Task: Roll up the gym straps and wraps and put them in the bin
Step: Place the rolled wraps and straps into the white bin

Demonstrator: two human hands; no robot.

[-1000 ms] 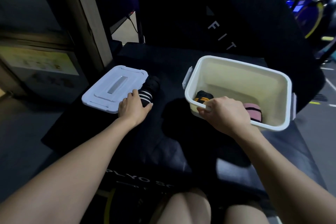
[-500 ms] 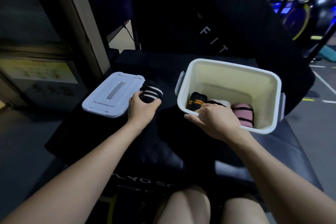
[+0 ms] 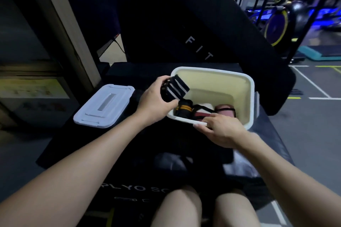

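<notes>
While the left hand (image 3: 156,100) is gripping a rolled black wrap with white stripes (image 3: 174,88), fingers and thumb curled around its left end, the roll is hanging tilted over the near-left corner of the cream bin (image 3: 247,86), above the rim and touching nothing inside. The right hand (image 3: 224,130) is pinching the bin's near rim, thumb lying along the outer face and fingers hooking over the edge into the interior. Inside the bin, three rolls are lying side by side along the near wall: a black roll with orange stripes (image 3: 183,109) at the left, a white and dark red roll (image 3: 202,111) in the middle, and a pink roll (image 3: 226,110) at the right, partly hidden behind the right hand. The bin is resting on a black padded plyo box (image 3: 140,155), with printed lettering showing on the near edge. A white lid (image 3: 104,106) is lying flat on the same surface, well to the left of the bin and apart from both hands. Both bare forearms are reaching forward from the lower edge, and two knees are showing at the bottom centre.
</notes>
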